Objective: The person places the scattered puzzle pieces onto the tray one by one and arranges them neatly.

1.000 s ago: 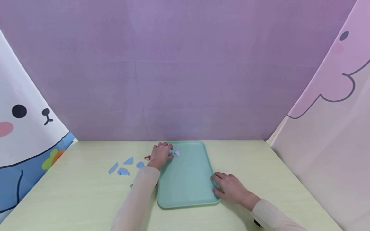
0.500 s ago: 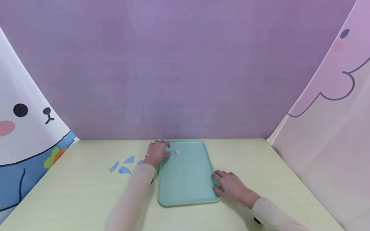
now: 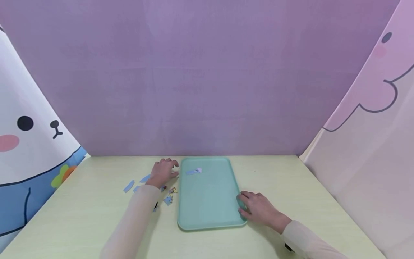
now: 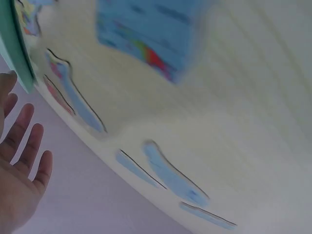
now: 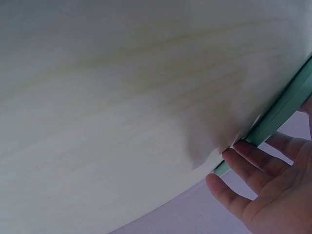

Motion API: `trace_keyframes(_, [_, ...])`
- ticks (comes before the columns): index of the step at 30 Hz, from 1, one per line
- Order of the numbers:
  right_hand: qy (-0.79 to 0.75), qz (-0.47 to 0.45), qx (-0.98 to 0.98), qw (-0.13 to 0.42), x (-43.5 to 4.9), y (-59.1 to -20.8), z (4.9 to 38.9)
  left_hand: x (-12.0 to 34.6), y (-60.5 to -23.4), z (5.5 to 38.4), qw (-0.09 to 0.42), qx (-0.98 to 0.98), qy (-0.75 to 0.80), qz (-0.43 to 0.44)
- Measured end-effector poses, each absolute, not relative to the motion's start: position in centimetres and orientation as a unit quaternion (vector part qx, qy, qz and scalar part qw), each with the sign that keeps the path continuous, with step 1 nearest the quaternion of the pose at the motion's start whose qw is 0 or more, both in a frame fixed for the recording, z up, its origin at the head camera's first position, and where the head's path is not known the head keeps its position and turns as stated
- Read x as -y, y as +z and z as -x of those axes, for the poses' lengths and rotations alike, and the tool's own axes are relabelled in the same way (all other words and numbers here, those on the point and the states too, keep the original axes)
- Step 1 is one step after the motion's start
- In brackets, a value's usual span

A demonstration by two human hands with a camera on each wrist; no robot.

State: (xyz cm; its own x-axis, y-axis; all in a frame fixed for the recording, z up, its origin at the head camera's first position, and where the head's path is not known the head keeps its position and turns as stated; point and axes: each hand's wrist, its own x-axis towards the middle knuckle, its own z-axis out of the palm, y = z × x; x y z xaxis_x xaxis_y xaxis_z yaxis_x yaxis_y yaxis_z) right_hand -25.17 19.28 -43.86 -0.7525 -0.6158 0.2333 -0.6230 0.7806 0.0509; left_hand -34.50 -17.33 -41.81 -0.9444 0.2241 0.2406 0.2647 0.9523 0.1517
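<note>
Flat blue pieces (image 3: 192,172): logged near far-left corner of green tray (image 3: 210,201), with left hand (image 3: 162,172) slack-fingered and empty, right hand (image 3: 258,210) resting loose-fingered at tray's near-right edge, and flagged for possible sliding from any rim bump.

Left grip (image 3: 162,172) reaches farther forward than right grip (image 3: 260,211), both relaxed.

Head view: I find a blue scrap (image 3: 136,188) partly covered by the left sleeve (image 3: 130,219), another scrap (image 3: 164,187) by the left hand (image 3: 162,172). The sleeve is cut off below. Any print on the scraps is too small for me to read. A dark object (image 3: 288,247) under the right sleeve (image 3: 308,242) is mostly hidden. Left wrist view: a blue piece (image 4: 148,34) is blurred and cut by the top edge. Right wrist view: tray (image 5: 287,103) and right hand (image 5: 278,195) run off the right edge.
</note>
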Motion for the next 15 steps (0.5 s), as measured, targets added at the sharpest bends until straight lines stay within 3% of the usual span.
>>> trace_keyframes(15, [0.015, -0.329, 0.937, 0.118, -19.2, -43.9, 25.2, 19.3, -42.5, 33.9, 0.096, 0.986, -0.089, 0.103])
